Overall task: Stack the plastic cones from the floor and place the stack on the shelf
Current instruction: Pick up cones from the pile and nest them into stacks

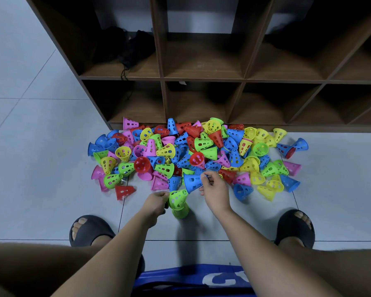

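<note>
Stacking is in hand, and at an early stage. Left hand (pixel 156 203) grips a short green stack (pixel 178 203) of what looks like two or three cones, low by the floor (pixel 41 189); whether it rests there I cannot tell. Right hand (pixel 215 190) is at the near edge of the pile, thumb and fingertips pinching the rim of a blue cone (pixel 192 182) that lies on its side just beside the stack. The next move, I judge, calls for lifting that cone free, turning it to match the stack and seating it squarely so it nests straight. Beyond the hands the pile (pixel 197 155) spreads wide: many small holed cones in red, yellow, green, blue and pink, tumbled every way, a few nested in pairs. Behind it stands the brown shelf (pixel 163 78), with no cones in the compartments that show; a black bag (pixel 129 46) sits in an upper left one.
</note>
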